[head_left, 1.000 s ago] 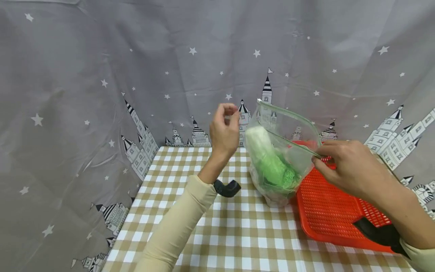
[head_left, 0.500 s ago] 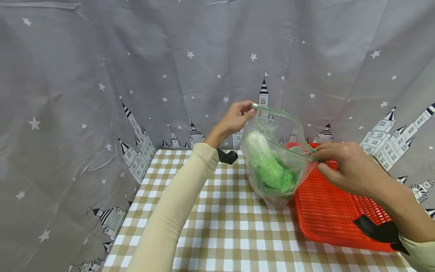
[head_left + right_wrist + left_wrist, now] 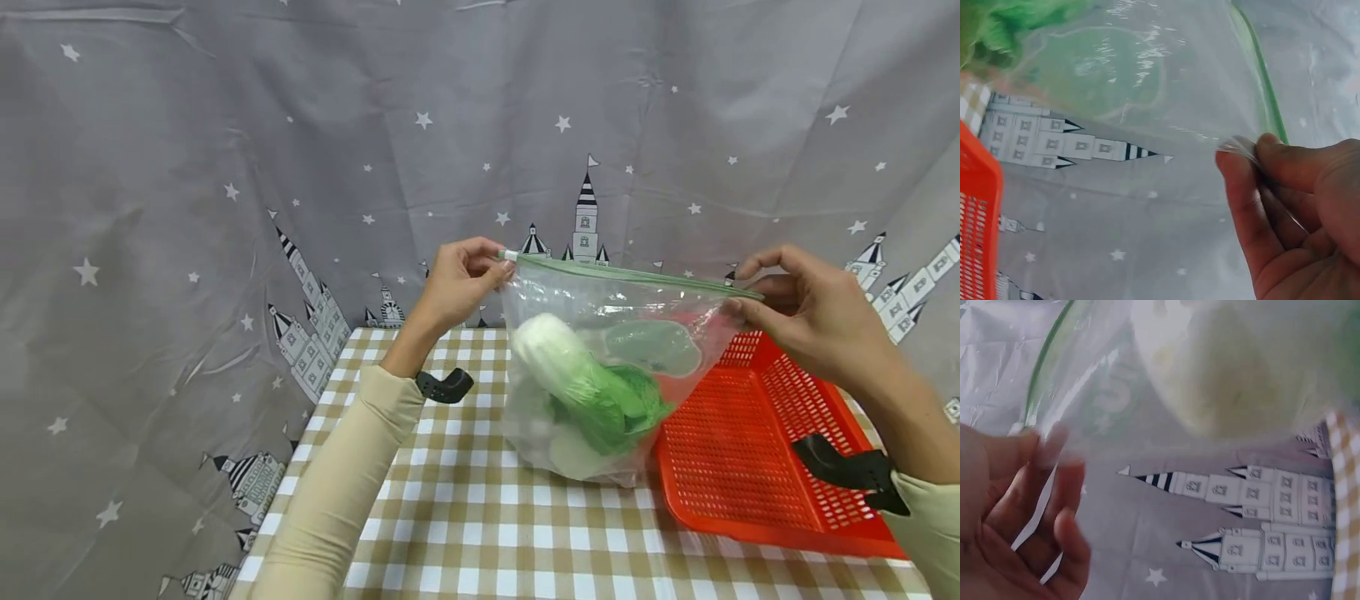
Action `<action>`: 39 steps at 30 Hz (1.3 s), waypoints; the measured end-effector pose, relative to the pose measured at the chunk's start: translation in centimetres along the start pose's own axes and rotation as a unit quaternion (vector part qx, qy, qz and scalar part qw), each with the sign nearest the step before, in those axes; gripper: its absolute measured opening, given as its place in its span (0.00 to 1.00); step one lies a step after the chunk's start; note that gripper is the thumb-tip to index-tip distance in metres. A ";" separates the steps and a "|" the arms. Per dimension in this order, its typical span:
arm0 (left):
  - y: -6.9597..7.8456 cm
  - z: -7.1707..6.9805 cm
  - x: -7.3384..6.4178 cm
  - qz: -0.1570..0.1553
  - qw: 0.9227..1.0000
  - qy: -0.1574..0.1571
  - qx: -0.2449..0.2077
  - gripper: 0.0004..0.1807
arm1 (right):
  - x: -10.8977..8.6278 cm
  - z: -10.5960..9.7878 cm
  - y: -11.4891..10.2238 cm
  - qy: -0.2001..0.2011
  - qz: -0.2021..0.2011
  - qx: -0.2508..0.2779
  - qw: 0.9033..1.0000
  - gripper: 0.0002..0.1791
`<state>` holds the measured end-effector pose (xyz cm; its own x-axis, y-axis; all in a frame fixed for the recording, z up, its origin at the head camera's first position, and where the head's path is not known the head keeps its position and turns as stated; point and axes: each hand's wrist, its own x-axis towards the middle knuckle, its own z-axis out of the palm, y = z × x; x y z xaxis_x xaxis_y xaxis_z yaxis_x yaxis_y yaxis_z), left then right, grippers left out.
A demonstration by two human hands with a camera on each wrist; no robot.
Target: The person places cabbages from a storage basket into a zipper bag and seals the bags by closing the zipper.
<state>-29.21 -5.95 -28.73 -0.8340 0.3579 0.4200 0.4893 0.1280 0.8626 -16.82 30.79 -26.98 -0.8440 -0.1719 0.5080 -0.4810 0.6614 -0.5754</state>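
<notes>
A clear zip bag [image 3: 585, 287] with a green zip strip hangs between both hands, its top edge drawn straight. Inside lies a leafy vegetable like a bok choy [image 3: 592, 387], white at the stem end and green at the leaves. My left hand [image 3: 461, 279] pinches the bag's left top corner at the white slider [image 3: 511, 255]. With thumb and fingers, my right hand [image 3: 817, 308] pinches the right top corner. The right wrist view shows the fingertips [image 3: 1230, 164] on the clear film beside the green strip [image 3: 1266, 94].
A red perforated plastic basket [image 3: 727, 433] stands on the right, partly behind the bag. The table has a brown and white checked cloth [image 3: 480, 508]. A grey curtain [image 3: 337, 100] printed with stars and castles hangs behind it.
The left hand has reached the bag's slider corner, then moved left and slightly down with it. The right hand has moved right and up. The bag's mouth, gaping before, is now stretched into a line.
</notes>
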 end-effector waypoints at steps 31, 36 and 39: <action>-0.4 0.7 -5.7 0.052 0.996 0.073 0.016 0.07 | 5.1 7.6 -5.3 0.016 -0.209 -0.053 0.976 0.16; -0.7 1.3 -5.7 0.097 0.991 0.095 -0.003 0.03 | 6.6 12.4 -7.9 0.004 -0.264 -0.020 0.964 0.17; -0.9 1.5 -5.7 0.126 0.986 0.106 -0.006 0.04 | 7.3 14.3 -8.4 0.001 -0.267 0.006 0.964 0.17</action>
<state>-24.48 -6.68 -32.33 -0.7218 0.1746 0.6697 0.6855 0.0477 0.7265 -22.30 13.50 -27.60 -0.4741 -0.4836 0.7358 -0.8497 0.4702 -0.2385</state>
